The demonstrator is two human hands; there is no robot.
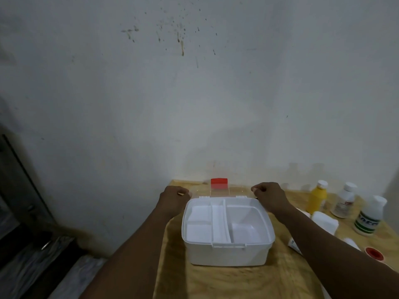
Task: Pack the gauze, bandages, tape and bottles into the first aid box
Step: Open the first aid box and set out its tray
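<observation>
Both hands, left hand point(175, 196) and right hand point(268, 194), pinch the clear hinged lid point(220, 190) behind the white compartmented plastic box point(228, 253); looks light, thin, flexy, so corner grips make sense.

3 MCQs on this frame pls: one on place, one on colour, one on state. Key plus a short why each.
1. Where do the bottles stand relative to the white plastic first aid box?
A. to its right
B. to its left
C. inside it

2. What colour is the clasp on the clear hinged lid?
A. blue
B. red
C. green

3. What is the state of the box?
A. shut and latched
B. open, full of supplies
C. open, tray compartments empty

Key:
1 A: the yellow bottle with white cap and the two white bottles stand on the wooden table right of the box.
2 B: the clasp at the lid's far edge is red.
3 C: the left hand and right hand hold the lid back, and the white tray shows nothing in it.
</observation>
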